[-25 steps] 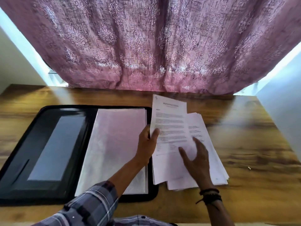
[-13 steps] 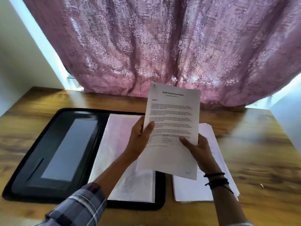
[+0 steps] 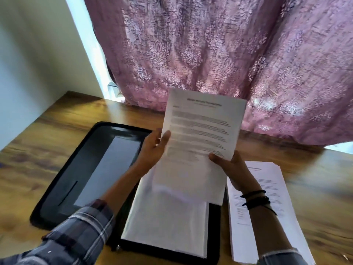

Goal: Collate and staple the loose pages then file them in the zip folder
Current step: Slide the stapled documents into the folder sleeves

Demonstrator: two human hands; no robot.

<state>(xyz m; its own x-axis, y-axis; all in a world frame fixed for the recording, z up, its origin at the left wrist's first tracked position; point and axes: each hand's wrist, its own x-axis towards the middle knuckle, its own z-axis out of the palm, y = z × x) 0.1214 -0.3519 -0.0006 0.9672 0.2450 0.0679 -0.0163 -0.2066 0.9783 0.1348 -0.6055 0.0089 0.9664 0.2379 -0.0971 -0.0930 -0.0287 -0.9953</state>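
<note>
A printed white page [image 3: 198, 142] is held up in the air above the desk, tilted slightly right. My left hand [image 3: 152, 152] grips its left edge with the thumb on the front. My right hand [image 3: 231, 169] holds its lower right side, thumb on the print. The black zip folder [image 3: 89, 165] lies open on the desk at the left, and a clear plastic sleeve [image 3: 168, 222] lies on its right half. A stack of loose printed pages [image 3: 267, 203] rests on the desk at the right, partly hidden by my right forearm. No stapler is in view.
The wooden desk [image 3: 38, 142] runs to a white wall at the left. A pink patterned curtain [image 3: 210, 54] hangs along the desk's far edge, just behind the raised page.
The page has come off the stack and risen in both hands. My right hand went from resting flat on the stack to holding the page. The view has swung left.
</note>
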